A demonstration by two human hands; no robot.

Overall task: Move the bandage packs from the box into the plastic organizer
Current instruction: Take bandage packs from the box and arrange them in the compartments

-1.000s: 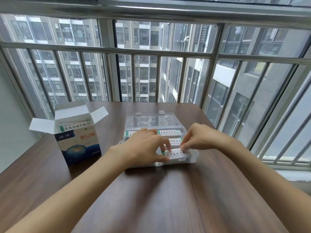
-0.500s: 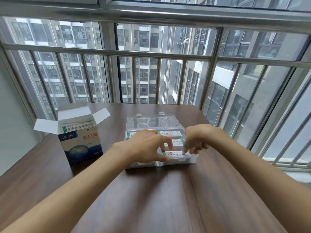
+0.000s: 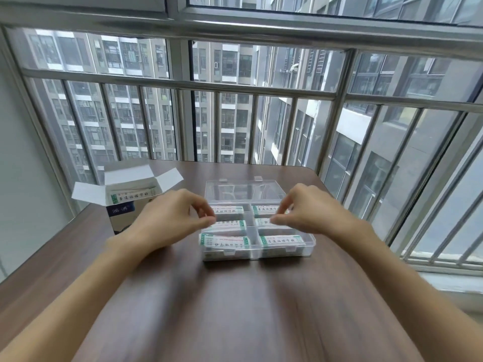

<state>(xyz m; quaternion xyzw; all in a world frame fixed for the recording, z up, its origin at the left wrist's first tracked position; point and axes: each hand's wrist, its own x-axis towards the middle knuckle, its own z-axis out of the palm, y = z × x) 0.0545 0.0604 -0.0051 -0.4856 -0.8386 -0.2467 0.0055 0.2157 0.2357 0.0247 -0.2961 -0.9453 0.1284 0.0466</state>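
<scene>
Both hands hover over a clear plastic organizer point(image 3: 257, 253) set near the middle of a dark wooden surface point(image 3: 235, 309), toward its far edge. On one side, the left hand point(image 3: 167, 220) reaches in with fingers curled and thumb and forefinger drawn close together just above the middle-left compartment; whether it actually pinches anything cannot be told. Opposite it, the right hand point(image 3: 308, 212) mirrors that pose above the middle-right compartment, fingertips nearly meeting, and its grip is equally unclear. White bandage packs point(image 3: 224, 241) with green edging and printed lettering lie flat in the organizer, one stack showing in each of the six compartments, arranged in two columns of three. Behind them, the organizer's transparent lid point(image 3: 240, 190) stands open, tilted back toward the far edge, two small latches showing along its top. At the far left corner of the surface stands the cardboard box point(image 3: 122, 212), its white top flaps folded open and its blue-and-white front partly hidden behind the left hand. More packs point(image 3: 133, 195) remain upright inside the box, their printed tops visible at the opening. A metal window railing point(image 3: 261, 90) runs behind the surface, with grey apartment towers point(image 3: 130, 100) beyond the glass.
</scene>
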